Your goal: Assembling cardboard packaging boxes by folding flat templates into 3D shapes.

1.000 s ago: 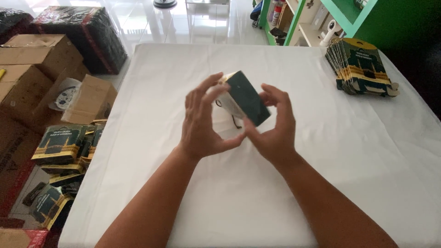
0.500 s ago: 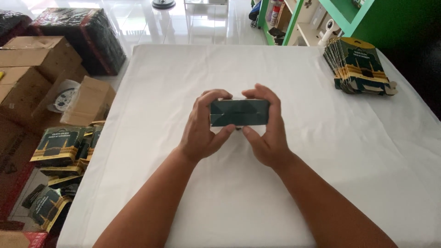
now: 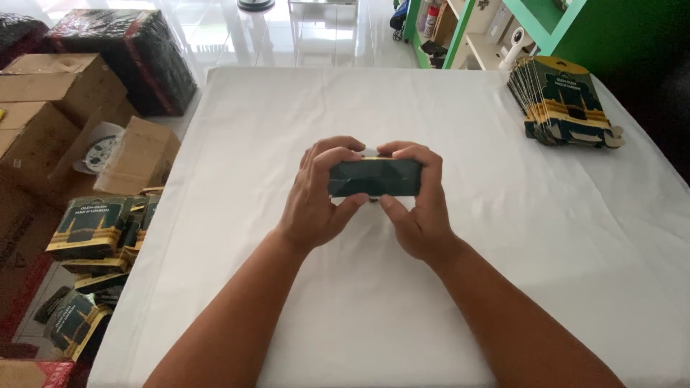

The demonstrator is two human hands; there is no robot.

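Note:
Both my hands hold a small dark green box (image 3: 375, 177) with a yellow edge above the middle of the white table (image 3: 503, 237). My left hand (image 3: 316, 197) grips its left end, fingers over the top and thumb beneath. On the box's right end sits my right hand (image 3: 418, 205), gripping the same way. The box lies level, its long dark side facing me.
A stack of flat dark green and yellow packages (image 3: 564, 104) lies at the table's far right. Left of the table, on the floor, are cardboard boxes (image 3: 65, 122), a wrapped black bundle (image 3: 122, 50) and several finished green boxes (image 3: 93, 230). Green shelving (image 3: 467, 29) stands behind.
The box was tilted up on edge between my hands a second ago. It has been turned level, and both hands have closed around its ends.

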